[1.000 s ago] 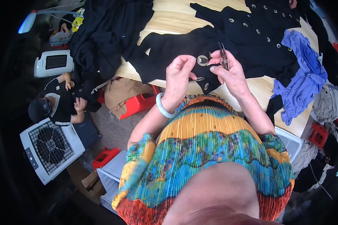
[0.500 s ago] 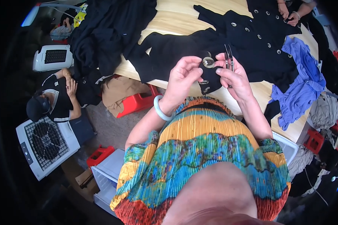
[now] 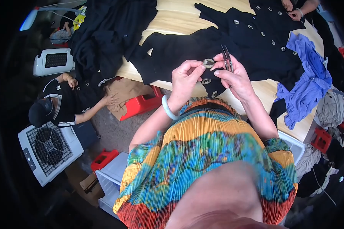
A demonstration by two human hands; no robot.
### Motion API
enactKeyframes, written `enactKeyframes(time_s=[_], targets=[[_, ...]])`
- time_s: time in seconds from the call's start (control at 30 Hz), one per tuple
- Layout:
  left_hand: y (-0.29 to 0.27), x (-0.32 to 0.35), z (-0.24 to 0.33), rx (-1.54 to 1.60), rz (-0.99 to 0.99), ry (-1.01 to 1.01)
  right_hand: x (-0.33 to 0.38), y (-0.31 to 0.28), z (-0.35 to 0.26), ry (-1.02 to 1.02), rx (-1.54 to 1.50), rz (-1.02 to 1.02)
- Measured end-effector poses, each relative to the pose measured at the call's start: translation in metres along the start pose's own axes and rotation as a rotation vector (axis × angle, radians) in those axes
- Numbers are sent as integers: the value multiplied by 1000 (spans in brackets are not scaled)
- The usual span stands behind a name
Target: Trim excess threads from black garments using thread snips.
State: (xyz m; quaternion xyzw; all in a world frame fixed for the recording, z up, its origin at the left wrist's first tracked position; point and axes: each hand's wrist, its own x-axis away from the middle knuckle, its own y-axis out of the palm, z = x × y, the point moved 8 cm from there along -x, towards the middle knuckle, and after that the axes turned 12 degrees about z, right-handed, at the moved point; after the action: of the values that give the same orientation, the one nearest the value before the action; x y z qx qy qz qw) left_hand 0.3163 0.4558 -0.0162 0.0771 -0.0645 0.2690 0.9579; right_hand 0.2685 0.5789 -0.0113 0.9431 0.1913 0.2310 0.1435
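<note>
Left hand (image 3: 186, 78): its thumb and finger are pressed together, pinching the left rim of a round button (image 3: 208, 63); a pale bracelet (image 3: 168, 108) is around the wrist.
Right hand (image 3: 236, 78): the fingers are closed on a small two-bladed tool (image 3: 226, 57), its tips pointing away from the body and a little apart. The fingertips are just beside the button's right side; whether they touch it, I cannot tell.
Button's place: between the two hands, near the close edge of the wooden table (image 3: 172, 21). Below it, a dark cloth piece (image 3: 209, 87) shows more buttons.
In the way: fingers hide some of the button's rim, and the right hand covers part of the tool.
Table top: a black garment (image 3: 176, 49) lies beyond the hands; beside it, to the right, a buttoned garment (image 3: 256, 45), then a violet-blue garment (image 3: 307, 72) hanging over the right edge.
Far right corner: another person's hands (image 3: 294, 13) are at the buttoned garment.
Left side: a co-worker (image 3: 49, 103) in a cap rests one hand on brown cloth (image 3: 129, 89), which lies over a red stool (image 3: 143, 105).
Lower left: a white fan box (image 3: 49, 147) and a clear bin (image 3: 112, 173).
</note>
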Motion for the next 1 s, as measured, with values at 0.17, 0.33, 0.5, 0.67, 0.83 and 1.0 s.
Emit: enactKeyframes(time_s=[0.17,0.33,0.5,0.67,0.83,1.0], targets=[[5,1,5,-58,-44,-37,1,-7,1,33,-47,55],[10,5,1,254,-180,-237,-1,-13,6,100,-179,40],[16,9,5,446,-260,-300,0,-18,3,93,-196,68],[19,4,7,486,-253,-357,-4,-17,-2,80,-180,56],[25,6,10,392,-261,-309,-3,-21,-5,62,-208,51],[42,-14,21,412,-232,-255,-11,-33,-33,-176,-11,208]])
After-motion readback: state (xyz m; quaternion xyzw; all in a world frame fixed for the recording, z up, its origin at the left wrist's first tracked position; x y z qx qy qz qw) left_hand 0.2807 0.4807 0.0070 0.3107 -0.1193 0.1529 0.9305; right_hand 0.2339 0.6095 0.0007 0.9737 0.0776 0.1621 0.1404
